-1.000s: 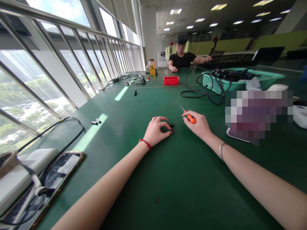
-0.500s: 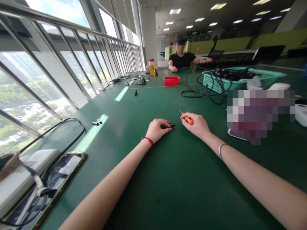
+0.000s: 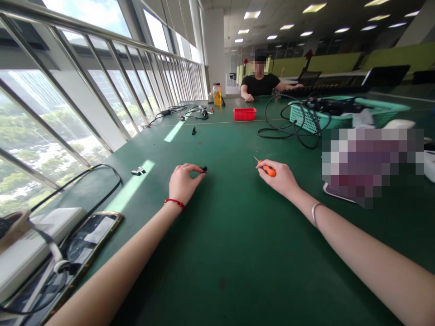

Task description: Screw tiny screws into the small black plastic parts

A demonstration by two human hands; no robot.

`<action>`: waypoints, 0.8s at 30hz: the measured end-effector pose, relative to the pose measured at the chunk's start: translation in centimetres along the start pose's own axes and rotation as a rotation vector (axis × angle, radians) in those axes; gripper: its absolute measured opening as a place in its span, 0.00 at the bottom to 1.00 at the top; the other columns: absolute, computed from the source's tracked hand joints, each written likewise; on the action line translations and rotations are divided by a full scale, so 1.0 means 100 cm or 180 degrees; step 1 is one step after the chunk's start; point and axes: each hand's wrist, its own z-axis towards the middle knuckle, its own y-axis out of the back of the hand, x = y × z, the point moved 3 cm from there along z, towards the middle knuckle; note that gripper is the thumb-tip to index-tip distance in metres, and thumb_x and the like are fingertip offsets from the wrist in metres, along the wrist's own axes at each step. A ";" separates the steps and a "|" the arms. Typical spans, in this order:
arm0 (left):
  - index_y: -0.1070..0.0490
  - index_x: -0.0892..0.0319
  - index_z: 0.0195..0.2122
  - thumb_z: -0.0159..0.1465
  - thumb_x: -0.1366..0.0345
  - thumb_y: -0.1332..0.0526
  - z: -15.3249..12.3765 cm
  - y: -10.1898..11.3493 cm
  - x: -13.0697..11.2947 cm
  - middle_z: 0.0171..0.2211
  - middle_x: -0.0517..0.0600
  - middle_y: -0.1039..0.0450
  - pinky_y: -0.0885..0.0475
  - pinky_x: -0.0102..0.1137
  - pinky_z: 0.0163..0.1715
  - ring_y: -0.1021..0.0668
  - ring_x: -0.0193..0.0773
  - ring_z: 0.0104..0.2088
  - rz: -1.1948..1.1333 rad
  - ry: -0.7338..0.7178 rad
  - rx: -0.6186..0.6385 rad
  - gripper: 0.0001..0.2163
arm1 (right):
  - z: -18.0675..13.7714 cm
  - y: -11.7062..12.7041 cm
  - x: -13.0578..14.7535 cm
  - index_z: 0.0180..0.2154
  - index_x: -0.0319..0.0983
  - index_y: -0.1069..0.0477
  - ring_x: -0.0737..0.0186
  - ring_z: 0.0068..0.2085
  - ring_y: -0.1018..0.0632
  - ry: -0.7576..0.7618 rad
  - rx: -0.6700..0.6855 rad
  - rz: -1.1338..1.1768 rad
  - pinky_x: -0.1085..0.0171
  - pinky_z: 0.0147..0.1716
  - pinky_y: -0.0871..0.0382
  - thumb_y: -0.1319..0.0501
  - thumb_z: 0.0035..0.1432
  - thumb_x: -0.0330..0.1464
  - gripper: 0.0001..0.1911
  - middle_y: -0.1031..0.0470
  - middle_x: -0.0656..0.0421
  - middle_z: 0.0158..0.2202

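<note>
Left hand (image 3: 183, 183), apparently pinching a black part (image 3: 204, 169), has shifted leftward, parting it from the screwdriver (image 3: 271, 172) the right hand (image 3: 282, 175) grips.

Green table (image 3: 217, 253), red bin (image 3: 244, 115), turquoise basket (image 3: 390, 114), phone (image 3: 102, 226), small black pieces (image 3: 136, 172)

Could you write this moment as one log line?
left hand: pinching small black piece | right hand: holding orange-handled screwdriver | red tray: farther off on green table

windows (image 3: 157, 31) bright left | ceiling lights (image 3: 252, 15) on | edges stretched
</note>
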 end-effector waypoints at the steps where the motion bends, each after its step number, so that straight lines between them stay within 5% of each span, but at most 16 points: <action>1: 0.24 0.55 0.31 0.57 0.61 0.40 -0.001 0.011 0.011 0.41 0.48 0.23 0.32 0.36 0.47 0.26 0.44 0.44 0.0190 0.0148 -0.0127 0.07 | 0.000 0.000 0.000 0.32 0.44 0.27 0.60 0.33 0.24 0.0009 0.0028 -0.0003 0.63 0.32 0.34 0.43 0.51 0.34 0.07 0.22 0.61 0.34; 5: 0.23 0.56 0.36 0.58 0.56 0.42 -0.004 0.044 0.053 0.42 0.50 0.24 0.32 0.36 0.42 0.26 0.47 0.43 0.0763 0.0870 -0.0374 0.12 | 0.000 -0.001 0.001 0.32 0.43 0.27 0.60 0.33 0.24 0.0032 0.0067 -0.0008 0.63 0.33 0.34 0.43 0.51 0.34 0.07 0.22 0.61 0.34; 10: 0.23 0.55 0.40 0.57 0.52 0.42 -0.007 0.057 0.072 0.46 0.54 0.26 0.33 0.41 0.43 0.28 0.53 0.47 0.1217 0.1433 -0.0304 0.17 | 0.000 -0.001 0.000 0.32 0.43 0.27 0.60 0.32 0.24 0.0034 0.0050 0.0006 0.63 0.33 0.34 0.43 0.50 0.34 0.07 0.22 0.61 0.34; 19: 0.23 0.54 0.40 0.55 0.52 0.41 -0.006 0.068 0.086 0.47 0.52 0.27 0.35 0.45 0.48 0.29 0.52 0.49 0.0932 0.1667 -0.0447 0.16 | -0.001 -0.001 0.001 0.33 0.44 0.27 0.60 0.32 0.24 0.0041 0.0140 -0.0052 0.63 0.32 0.33 0.43 0.51 0.34 0.08 0.22 0.61 0.35; 24: 0.23 0.55 0.39 0.55 0.56 0.38 -0.002 0.067 0.101 0.47 0.50 0.25 0.34 0.36 0.47 0.27 0.46 0.48 0.0677 0.1529 -0.0335 0.14 | -0.001 -0.002 0.001 0.33 0.44 0.27 0.60 0.33 0.24 0.0123 0.0113 -0.0056 0.62 0.33 0.32 0.43 0.51 0.34 0.08 0.22 0.61 0.36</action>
